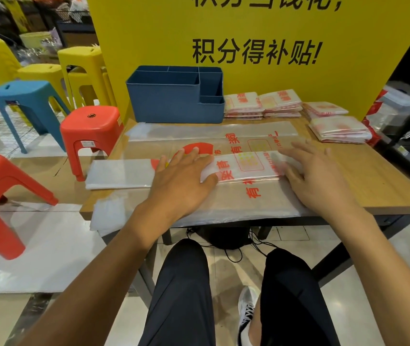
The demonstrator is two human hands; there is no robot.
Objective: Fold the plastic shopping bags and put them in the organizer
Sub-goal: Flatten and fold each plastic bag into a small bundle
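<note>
Knees under table | left hand and right hand flat, open, pressing folded bag strip | risk: slippery plastic springs open if released | organizer empty

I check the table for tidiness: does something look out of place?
Mostly tidy. The folded bag under the left hand sticks out past the table's left edge, and the organizer looks empty.
</note>
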